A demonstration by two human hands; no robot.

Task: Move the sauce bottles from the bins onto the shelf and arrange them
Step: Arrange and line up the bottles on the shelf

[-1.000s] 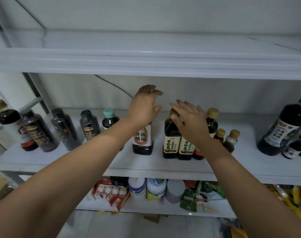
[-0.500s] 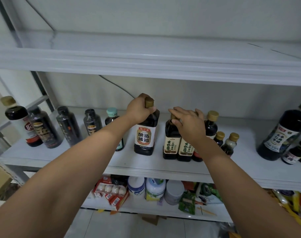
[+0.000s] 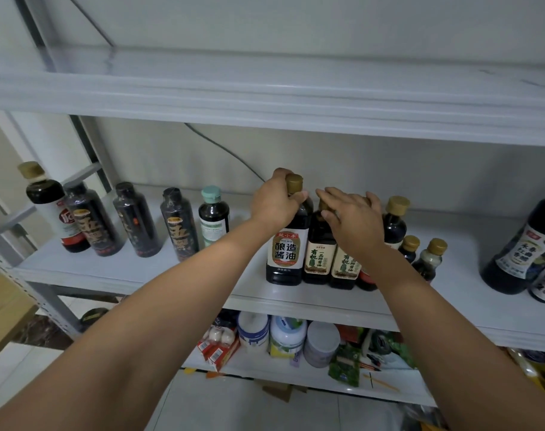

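View from the head camera, looking at the middle tier of a white metal shelf [image 3: 134,272]. The left hand [image 3: 276,204] is closed around the neck of a tall dark soy-sauce bottle with a gold cap and a white-and-red label [image 3: 286,244], which stands upright near the shelf's front edge and appears to touch its neighbour on the right. The right hand [image 3: 352,222] lies half-open, fingers spread, over the tops of two shorter dark bottles with cream labels [image 3: 319,253]; whether it grips either cap cannot be told, since the palm hides them. Behind and to the right stand a dark bottle with a gold cap [image 3: 395,222] and two small gold-capped bottles [image 3: 430,259]; well apart to the left runs a row of dark bottles, among them one with a pale green cap [image 3: 213,216]. A large dark bottle with a white label [image 3: 521,247] stands at the far right. The bins are not in view. The step in hand appears to be closing up the group — pressing the tall bottle flush against the cream-labelled pair. To do it well, the person should probably slide rather than lift it, keep it vertical, steady the pair from above so it does not tip toward the small bottles, and turn the label outward — in line with the others.
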